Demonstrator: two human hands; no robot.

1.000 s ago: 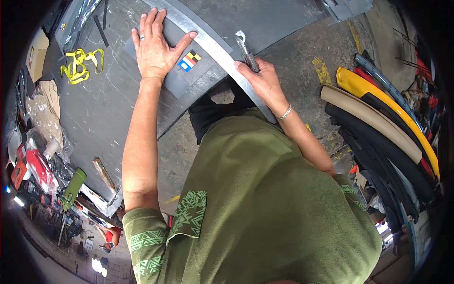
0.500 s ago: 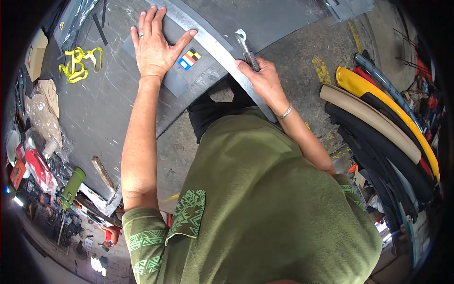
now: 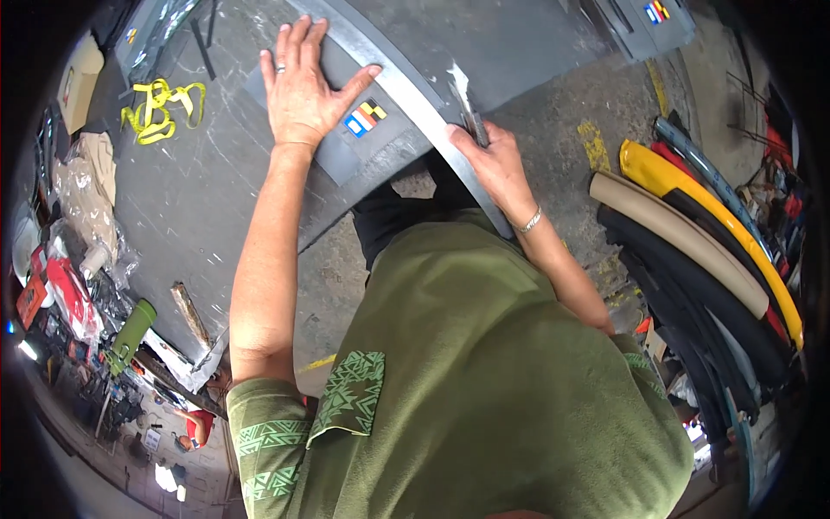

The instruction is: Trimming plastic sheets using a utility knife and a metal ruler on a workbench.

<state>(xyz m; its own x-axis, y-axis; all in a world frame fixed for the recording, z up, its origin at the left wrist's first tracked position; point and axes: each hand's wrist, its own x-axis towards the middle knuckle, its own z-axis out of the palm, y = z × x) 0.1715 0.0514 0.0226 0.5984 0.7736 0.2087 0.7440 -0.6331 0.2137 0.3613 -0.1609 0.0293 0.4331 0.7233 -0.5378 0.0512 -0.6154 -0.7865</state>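
From the head view, your left hand (image 3: pixel 304 91) lies flat and spread wide on the dark grey panel (image 3: pixel 363 143), just beside its small coloured sticker (image 3: pixel 365 118). Your right hand (image 3: pixel 494 164) is closed around a metal wrench (image 3: pixel 465 105), whose open end points up across the curved grey metal strip (image 3: pixel 406 91) that arcs over the panel. The strip runs under your right hand, between it and the panel. Well left of the panel, a yellow strap (image 3: pixel 160 108) lies on a large grey sheet (image 3: pixel 186 203). Beyond the sheet's left edge sit clutter and a green bottle (image 3: pixel 131 333). Well right of the panel, long curved trim pieces (image 3: pixel 692 233) in beige, yellow and black lie on the concrete floor (image 3: pixel 562 104).
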